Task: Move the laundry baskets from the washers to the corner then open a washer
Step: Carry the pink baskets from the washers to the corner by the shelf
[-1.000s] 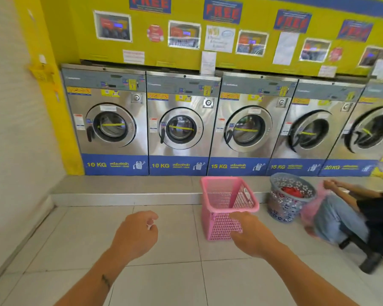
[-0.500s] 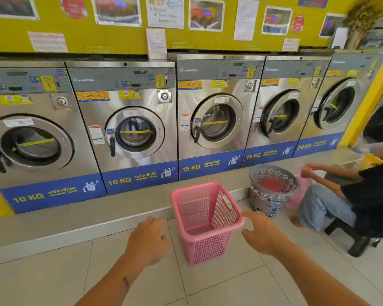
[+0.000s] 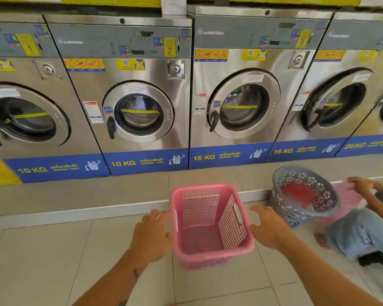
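**PINK BASKET: GRASP POINTS AND HANDLING**

The pink basket [image 3: 200,206] stands upright on the floor [image 3: 42,261], just in front of the step [image 3: 75,195] that carries the washers, between the second 10 KG washer [image 3: 139,107] and the 15 KG washer [image 3: 241,102]. It has not yet been lifted.

Your left hand [image 3: 152,237] is just beside the left rim, with its fingers loosely bent and holding nothing. Your right hand [image 3: 269,228] is just beside the right rim, fingers spread and also holding nothing. Contact with the rim cannot be confirmed on either side.

Expect a light load: the walls are thin plastic mesh and the inside looks nearly empty. The mesh will probably flex, so do not squeeze the walls. Take hold at the thick rolled rim, or hook your fingers through the handle slot [image 3: 238,214] in the right wall. A matching slot on the left is likely but hidden. Grip both sides evenly to keep the basket level.

To the right, the grey basket [image 3: 281,206] leans tilted against the step with red cloth [image 3: 296,193] inside. It will probably handle heavier. A seated person [image 3: 358,230] is close beside it, so keep your path away from them. The corner is out of view.
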`<state>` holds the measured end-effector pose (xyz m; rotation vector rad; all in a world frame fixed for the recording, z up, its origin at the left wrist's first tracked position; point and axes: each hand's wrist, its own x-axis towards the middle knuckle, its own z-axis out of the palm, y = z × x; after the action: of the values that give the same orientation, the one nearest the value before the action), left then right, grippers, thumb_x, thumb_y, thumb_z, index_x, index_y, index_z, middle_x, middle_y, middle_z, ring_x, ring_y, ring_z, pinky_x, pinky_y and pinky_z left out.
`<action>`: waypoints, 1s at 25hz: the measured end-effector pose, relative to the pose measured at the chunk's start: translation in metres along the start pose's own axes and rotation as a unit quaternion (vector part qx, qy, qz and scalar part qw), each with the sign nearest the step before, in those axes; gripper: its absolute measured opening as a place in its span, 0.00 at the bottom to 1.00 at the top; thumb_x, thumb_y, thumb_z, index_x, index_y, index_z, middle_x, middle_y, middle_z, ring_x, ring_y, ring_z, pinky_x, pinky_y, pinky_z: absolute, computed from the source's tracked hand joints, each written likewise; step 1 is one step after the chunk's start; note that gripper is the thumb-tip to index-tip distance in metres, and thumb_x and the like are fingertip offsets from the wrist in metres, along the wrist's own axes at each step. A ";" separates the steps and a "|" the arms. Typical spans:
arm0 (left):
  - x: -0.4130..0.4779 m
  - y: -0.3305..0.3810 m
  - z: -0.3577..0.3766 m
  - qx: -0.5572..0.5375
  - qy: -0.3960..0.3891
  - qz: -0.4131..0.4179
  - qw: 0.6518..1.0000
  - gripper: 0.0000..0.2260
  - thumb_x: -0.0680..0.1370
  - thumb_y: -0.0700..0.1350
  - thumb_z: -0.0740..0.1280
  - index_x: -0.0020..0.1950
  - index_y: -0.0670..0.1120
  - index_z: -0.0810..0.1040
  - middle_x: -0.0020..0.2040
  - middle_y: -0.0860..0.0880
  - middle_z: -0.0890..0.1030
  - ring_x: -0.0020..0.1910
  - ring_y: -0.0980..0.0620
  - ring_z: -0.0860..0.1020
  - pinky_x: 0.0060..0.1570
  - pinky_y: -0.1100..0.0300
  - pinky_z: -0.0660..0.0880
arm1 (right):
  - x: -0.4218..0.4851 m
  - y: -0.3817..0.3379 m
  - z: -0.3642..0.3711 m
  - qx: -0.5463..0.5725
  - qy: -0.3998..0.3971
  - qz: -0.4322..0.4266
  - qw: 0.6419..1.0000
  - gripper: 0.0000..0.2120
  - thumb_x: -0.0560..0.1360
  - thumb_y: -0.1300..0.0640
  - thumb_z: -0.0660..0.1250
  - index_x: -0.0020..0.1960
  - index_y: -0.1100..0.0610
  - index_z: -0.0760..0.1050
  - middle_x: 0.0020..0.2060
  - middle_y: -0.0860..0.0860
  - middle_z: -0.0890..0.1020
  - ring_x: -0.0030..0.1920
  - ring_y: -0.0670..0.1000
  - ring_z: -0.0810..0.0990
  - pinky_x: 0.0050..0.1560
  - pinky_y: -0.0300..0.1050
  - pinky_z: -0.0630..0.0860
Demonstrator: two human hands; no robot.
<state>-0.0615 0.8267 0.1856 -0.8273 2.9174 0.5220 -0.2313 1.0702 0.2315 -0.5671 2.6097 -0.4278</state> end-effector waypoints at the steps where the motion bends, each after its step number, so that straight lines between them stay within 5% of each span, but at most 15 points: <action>1: 0.020 0.001 0.006 0.000 -0.002 0.002 1.000 0.24 0.78 0.50 0.60 0.74 0.52 0.62 0.71 0.49 0.67 0.66 0.47 0.68 0.64 0.53 0.69 | 0.021 0.003 0.001 0.001 -0.009 0.006 1.000 0.26 0.74 0.58 0.64 0.71 0.54 0.65 0.67 0.56 0.70 0.65 0.56 0.72 0.64 0.49 0.69; 11: 0.199 -0.020 0.098 0.018 -0.110 -0.029 0.993 0.29 0.75 0.53 0.61 0.75 0.53 0.59 0.71 0.45 0.67 0.66 0.42 0.69 0.62 0.46 0.71 | 0.198 0.054 0.058 -0.008 -0.082 0.082 0.993 0.27 0.73 0.59 0.64 0.71 0.53 0.65 0.67 0.58 0.70 0.68 0.60 0.69 0.66 0.57 0.68; 16: 0.244 -0.041 0.187 0.056 -0.134 -0.070 0.987 0.32 0.77 0.55 0.60 0.78 0.56 0.50 0.79 0.43 0.51 0.76 0.39 0.58 0.71 0.45 0.62 | 0.275 0.105 0.122 -0.006 -0.100 0.117 0.988 0.27 0.73 0.60 0.62 0.71 0.50 0.64 0.66 0.58 0.70 0.63 0.62 0.73 0.56 0.56 0.78; 22: 0.254 -0.070 0.309 0.025 -0.112 -0.134 0.984 0.30 0.75 0.53 0.65 0.74 0.53 0.57 0.70 0.45 0.60 0.59 0.43 0.75 0.51 0.50 0.80 | 0.347 0.166 0.206 -0.004 -0.103 0.139 0.985 0.27 0.73 0.65 0.61 0.71 0.52 0.63 0.59 0.58 0.72 0.51 0.59 0.75 0.43 0.53 0.80; 25: 0.252 -0.077 0.335 -0.011 -0.075 -0.163 0.984 0.28 0.76 0.47 0.66 0.74 0.52 0.60 0.71 0.46 0.61 0.57 0.45 0.77 0.47 0.51 0.82 | 0.360 0.182 0.228 0.014 -0.089 0.137 0.986 0.28 0.73 0.66 0.61 0.70 0.49 0.65 0.64 0.58 0.71 0.59 0.62 0.75 0.45 0.54 0.80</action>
<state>-0.2468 0.7529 -0.1911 -1.1820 2.5728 0.5603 -0.4775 1.0192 -0.1571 -0.2186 2.4583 -0.3095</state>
